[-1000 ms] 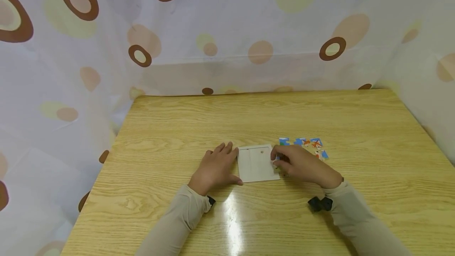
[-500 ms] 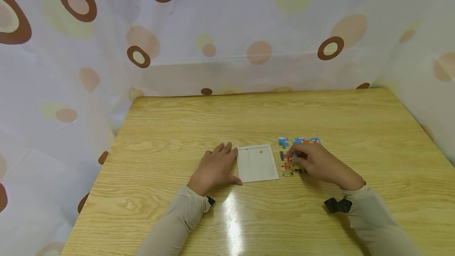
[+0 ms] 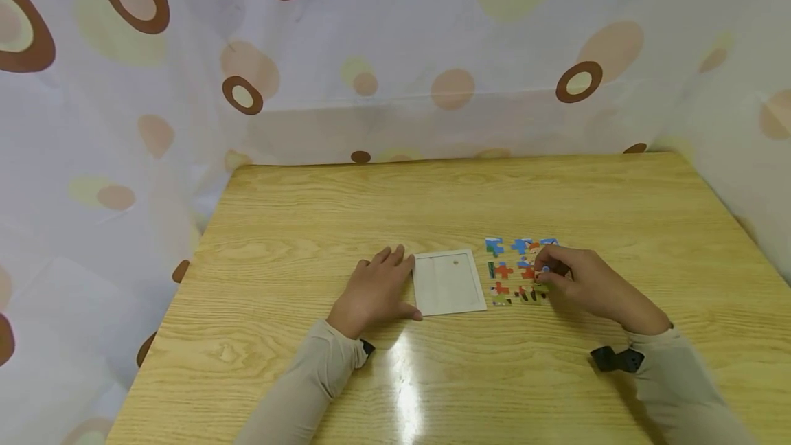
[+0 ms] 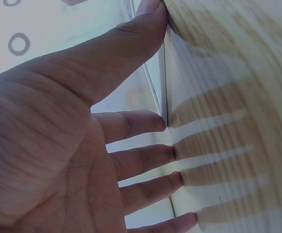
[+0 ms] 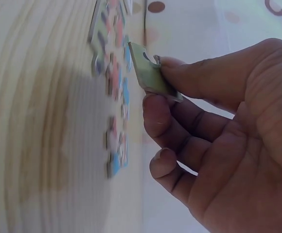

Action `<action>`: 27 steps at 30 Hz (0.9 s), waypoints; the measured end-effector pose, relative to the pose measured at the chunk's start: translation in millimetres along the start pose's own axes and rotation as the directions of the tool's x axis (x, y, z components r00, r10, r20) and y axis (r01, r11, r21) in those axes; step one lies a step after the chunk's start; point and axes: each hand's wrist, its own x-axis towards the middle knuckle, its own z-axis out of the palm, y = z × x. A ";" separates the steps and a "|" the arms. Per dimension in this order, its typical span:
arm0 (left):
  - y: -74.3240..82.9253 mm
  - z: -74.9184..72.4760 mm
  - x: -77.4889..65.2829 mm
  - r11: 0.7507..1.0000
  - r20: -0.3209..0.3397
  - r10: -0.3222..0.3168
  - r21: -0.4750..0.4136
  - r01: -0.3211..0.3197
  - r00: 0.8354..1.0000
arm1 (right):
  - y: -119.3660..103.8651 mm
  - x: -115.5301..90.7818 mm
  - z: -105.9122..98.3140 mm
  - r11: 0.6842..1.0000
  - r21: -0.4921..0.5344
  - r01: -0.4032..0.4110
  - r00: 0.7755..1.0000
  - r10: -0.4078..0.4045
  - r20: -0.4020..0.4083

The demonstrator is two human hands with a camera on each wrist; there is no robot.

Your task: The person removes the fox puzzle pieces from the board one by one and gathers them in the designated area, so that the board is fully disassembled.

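Note:
My left hand (image 3: 373, 292) rests with fingers spread at the left side of a shallow white square puzzle tray (image 3: 446, 287). In the left wrist view, the thumb and fingertips (image 4: 174, 153) of that hand meet the tabletop along the tray's edge. Thumb and fingers of my right hand (image 3: 583, 281) pinch a mostly green puzzle piece (image 5: 153, 75), held tilted just off the table. Beneath and left of this hand lie several loose puzzle pieces (image 3: 502, 271) in rows, printed in blue, red and green. The hand hides some of the rightmost ones.
The wood-grain table (image 3: 296, 225) ends at the back against a white curtain (image 3: 395, 53) with brown and peach dots, which also hangs at both sides. A dark wrist strap (image 3: 618, 360) shows at my right cuff.
My right hand has moved right, from the tray's right edge across the loose pieces to their right side, uncovering the left rows. The left hand and tray stay put.

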 end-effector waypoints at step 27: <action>-0.3 0.8 1.3 1.000 0.007 0.001 0.007 -0.001 1.000 | 17.1 -17.4 -3.8 0.990 -0.066 -0.123 0.990 0.128 0.061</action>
